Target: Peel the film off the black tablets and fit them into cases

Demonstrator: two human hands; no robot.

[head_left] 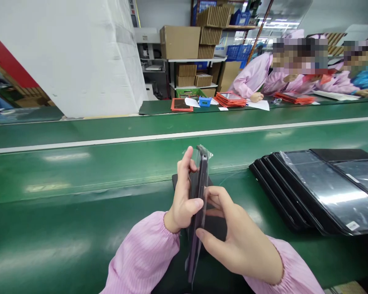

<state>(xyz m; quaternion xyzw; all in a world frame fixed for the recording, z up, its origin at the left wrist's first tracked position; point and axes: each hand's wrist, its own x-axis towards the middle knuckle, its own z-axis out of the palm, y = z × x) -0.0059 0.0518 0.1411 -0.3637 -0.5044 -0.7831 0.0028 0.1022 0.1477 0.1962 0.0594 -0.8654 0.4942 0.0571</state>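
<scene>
A thin dark tablet in a clear plastic sleeve stands on its edge in front of me. My left hand grips its left face, thumb across the near side and fingers curled over the top. From the right, my right hand pinches the lower edge of the tablet. Both wrists wear pink striped sleeves. Under the tablet lies a black flat pad on the green bench surface.
A fanned stack of bagged black tablets lies at the right. The green conveyor belt runs across behind. On the far side, two people in pink coats sit by stacks of red cases. Cardboard boxes fill shelves behind.
</scene>
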